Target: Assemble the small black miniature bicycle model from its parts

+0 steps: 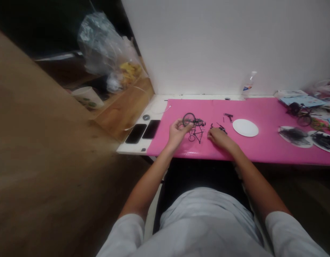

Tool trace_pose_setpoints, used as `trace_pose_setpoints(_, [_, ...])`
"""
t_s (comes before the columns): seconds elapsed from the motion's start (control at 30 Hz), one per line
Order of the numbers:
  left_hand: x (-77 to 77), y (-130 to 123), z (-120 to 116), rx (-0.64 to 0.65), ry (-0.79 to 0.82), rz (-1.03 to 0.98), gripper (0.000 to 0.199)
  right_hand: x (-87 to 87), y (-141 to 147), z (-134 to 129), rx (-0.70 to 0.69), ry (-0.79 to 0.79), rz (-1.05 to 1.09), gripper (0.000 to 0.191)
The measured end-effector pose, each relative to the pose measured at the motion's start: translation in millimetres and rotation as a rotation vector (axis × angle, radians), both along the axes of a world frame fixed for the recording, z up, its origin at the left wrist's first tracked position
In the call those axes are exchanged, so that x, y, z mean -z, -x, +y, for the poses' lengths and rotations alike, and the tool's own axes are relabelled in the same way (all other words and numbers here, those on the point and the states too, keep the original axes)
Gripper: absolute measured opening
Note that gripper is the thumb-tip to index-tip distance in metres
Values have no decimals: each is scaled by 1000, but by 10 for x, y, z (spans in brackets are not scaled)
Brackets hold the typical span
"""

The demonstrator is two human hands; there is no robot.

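White shirt (207,221) fills the foreground; the left hand (178,132) pinches a wheel (189,118), likely to steady it; the right hand (219,137) curls near parts (222,129), any hold hidden.

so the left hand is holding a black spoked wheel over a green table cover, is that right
The colour is wrong: the head view shows a pink table cover. The left hand is holding a black spoked wheel over it.
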State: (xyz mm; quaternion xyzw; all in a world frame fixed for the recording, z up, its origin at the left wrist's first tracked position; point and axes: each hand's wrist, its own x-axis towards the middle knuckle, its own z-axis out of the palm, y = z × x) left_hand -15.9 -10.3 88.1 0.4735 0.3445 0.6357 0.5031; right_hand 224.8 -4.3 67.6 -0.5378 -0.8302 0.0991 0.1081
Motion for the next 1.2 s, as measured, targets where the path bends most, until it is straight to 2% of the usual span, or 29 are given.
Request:
trace_pose_setpoints(0.13, [-3,5,-3,-19,-15,28,50,-23,-63,22,-7,-113,258,12])
trace_pose_setpoints(0.33, [31,-4,1,-46,-53,62,47,-49,36,59,109,-521,504,12])
trace_pose_setpoints(0.4, [37,-13,-9,-49,-59,75,47,-98,107,8,81,-600,567,14])
trace_pose_setpoints(0.57, [-5,-49,-90,-51,-85,146,44,-289,290,-229,-87,-581,674,18])
trace_pose_setpoints(0.7, [-9,-104,-163,-21,-86,176,42,-381,393,-362,-168,-540,681,20])
trace_pose_setpoints(1.0, [48,-174,-268,-5,-190,272,46,-374,426,-382,-236,-509,735,17])
trace_pose_setpoints(1.2, [58,-180,-266,-23,-191,288,48,-357,419,-362,-245,-486,766,17])
